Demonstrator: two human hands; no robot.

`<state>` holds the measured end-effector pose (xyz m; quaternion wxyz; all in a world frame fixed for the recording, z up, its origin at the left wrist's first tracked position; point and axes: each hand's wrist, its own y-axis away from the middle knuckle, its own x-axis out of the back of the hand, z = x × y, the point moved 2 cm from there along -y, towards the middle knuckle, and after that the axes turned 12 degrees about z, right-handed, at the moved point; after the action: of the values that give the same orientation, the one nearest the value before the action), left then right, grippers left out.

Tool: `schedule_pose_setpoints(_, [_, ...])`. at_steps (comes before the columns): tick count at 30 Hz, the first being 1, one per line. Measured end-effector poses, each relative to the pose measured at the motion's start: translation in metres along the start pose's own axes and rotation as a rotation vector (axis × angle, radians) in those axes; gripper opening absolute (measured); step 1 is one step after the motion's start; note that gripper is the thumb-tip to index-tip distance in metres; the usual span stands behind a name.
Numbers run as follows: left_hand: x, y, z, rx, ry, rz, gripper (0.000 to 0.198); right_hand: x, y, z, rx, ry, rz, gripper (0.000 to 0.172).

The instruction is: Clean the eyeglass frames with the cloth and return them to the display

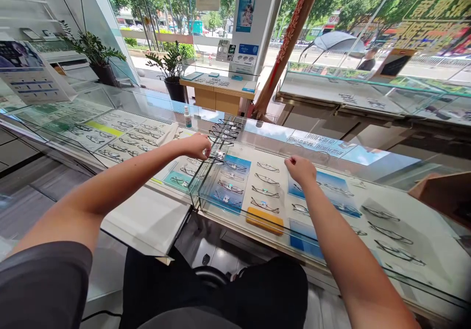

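My left hand [198,146] reaches over the glass counter with its fingers closed at a pair of glasses [216,159], whose near side shows beside the fingertips. Just beyond it, several dark-framed glasses [225,130] lie in a row on the counter top. My right hand [302,170] is curled into a loose fist above the right part of the counter, and no object shows in it. Between the hands, under the glass, more spectacle frames [265,178] lie on a white surface and on a blue card [247,164].
A small spray bottle [187,117] stands on the counter behind my left hand. A yellow case [265,220] lies inside the display. A white drawer or panel [150,218] juts out at the left, above my lap. At the right edge stands a brown box [441,191].
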<state>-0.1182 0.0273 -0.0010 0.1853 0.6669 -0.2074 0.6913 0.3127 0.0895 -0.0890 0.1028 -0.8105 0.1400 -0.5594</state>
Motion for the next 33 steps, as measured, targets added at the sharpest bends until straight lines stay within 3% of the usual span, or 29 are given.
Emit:
schedule_pose_setpoints(8, [0.049, 0.124, 0.029, -0.016, 0.384, -0.21, 0.014, 0.006, 0.002, -0.006, -0.014, 0.024, -0.009, 0.026])
schedule_pose_setpoints(11, [0.052, 0.169, 0.037, 0.054, 0.463, -0.332, 0.011, 0.009, 0.003, -0.008, -0.032, 0.031, -0.012, 0.027])
schedule_pose_setpoints(13, [0.041, 0.193, 0.038, 0.095, 0.497, -0.403, 0.01, 0.01, 0.004, -0.009, -0.042, 0.053, -0.023, 0.027])
schedule_pose_setpoints(16, [0.009, 0.22, 0.032, 0.151, 0.524, -0.461, 0.012, 0.009, 0.004, -0.007, -0.041, 0.079, -0.046, 0.025])
schedule_pose_setpoints(19, [-0.029, 0.234, 0.018, 0.197, 0.431, -0.354, 0.011, 0.008, 0.003, -0.006, -0.042, 0.105, -0.052, 0.024])
schedule_pose_setpoints(23, [-0.069, 0.235, -0.009, 0.107, 0.255, -0.162, 0.02, 0.007, 0.002, -0.006, -0.053, 0.133, -0.048, 0.024])
schedule_pose_setpoints(27, [-0.094, 0.229, -0.042, 0.027, 0.061, -0.025, 0.028, 0.009, 0.002, -0.007, -0.059, 0.125, -0.034, 0.024])
schedule_pose_setpoints(33, [-0.121, 0.219, -0.096, 0.102, -0.028, 0.067, 0.024, 0.006, 0.004, -0.003, -0.029, 0.096, -0.001, 0.027])
